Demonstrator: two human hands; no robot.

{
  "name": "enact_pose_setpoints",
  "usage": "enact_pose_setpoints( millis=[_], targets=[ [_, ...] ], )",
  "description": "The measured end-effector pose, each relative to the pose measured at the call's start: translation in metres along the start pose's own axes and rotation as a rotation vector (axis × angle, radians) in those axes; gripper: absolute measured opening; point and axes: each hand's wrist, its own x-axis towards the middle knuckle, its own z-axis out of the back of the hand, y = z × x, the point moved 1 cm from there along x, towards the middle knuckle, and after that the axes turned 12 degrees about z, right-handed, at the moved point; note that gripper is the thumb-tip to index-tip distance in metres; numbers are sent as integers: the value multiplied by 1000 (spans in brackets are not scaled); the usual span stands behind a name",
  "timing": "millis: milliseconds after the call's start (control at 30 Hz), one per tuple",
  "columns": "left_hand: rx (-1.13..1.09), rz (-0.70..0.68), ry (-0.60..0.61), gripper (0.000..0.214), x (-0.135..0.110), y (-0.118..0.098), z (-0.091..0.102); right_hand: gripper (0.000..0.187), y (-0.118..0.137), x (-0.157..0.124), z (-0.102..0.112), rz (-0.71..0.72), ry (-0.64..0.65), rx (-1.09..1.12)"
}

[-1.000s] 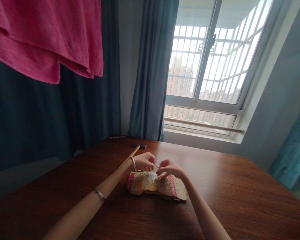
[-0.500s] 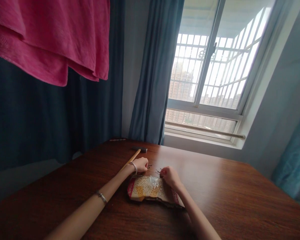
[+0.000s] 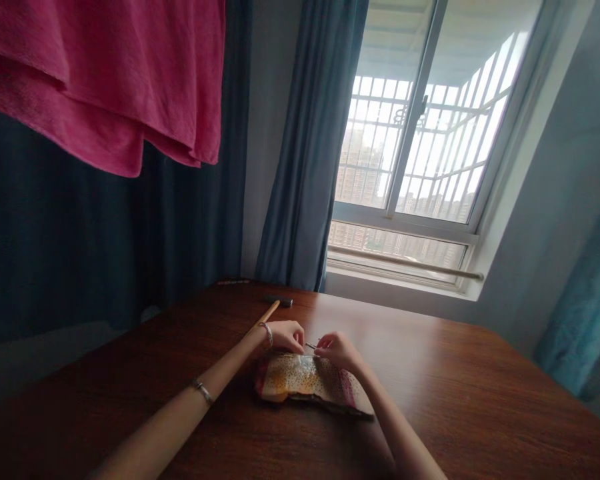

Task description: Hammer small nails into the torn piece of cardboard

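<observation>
A flat spotted packet (image 3: pixel 305 383) with pink ends lies on the brown table (image 3: pixel 455 400), just in front of my hands. My left hand (image 3: pixel 287 335), a bracelet at its wrist, is closed in a pinch. My right hand (image 3: pixel 334 350) is pinched too. Between the two sets of fingertips, just above the packet's far edge, is a small thin metal piece (image 3: pixel 311 346), perhaps a nail or pin; it is too small to name for sure.
A hammer with a wooden handle (image 3: pixel 269 312) and dark head (image 3: pixel 279 301) lies beyond my left hand. A pink cloth (image 3: pixel 105 73) hangs overhead at the left. Blue curtains (image 3: pixel 305 147) and a barred window (image 3: pixel 420 147) stand behind the table's far edge.
My hands, apart half a second ago with small metal pieces near each, have come together in a pinch over the packet's far edge. The view has shifted slightly.
</observation>
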Motion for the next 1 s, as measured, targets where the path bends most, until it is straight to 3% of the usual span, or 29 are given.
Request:
enact_pose_setpoints(
  millis=[100, 300, 500, 733, 900, 1000],
  targets=[
    [16, -51, 107, 53, -2, -10, -5, 38, 1, -3, 12, 38, 147, 30],
    [104, -19, 38, 73, -3, -29, -21, 54, 6, -7, 19, 8, 310, -30],
    [109, -32, 25, 67, -5, -36, -23, 57, 18, -9, 22, 4, 337, -91],
    [16, -135, 37, 65, -3, -36, -24, 44, 28, -11, 28, 64, 342, -89],
    [-32, -176, 97, 54, -8, -38, -24, 55, 23, -12, 25, 56, 316, -37],
    [-62, -150, 143, 46, -12, -39, -22, 50, 20, -13, 24, 53, 327, 17]
  ],
)
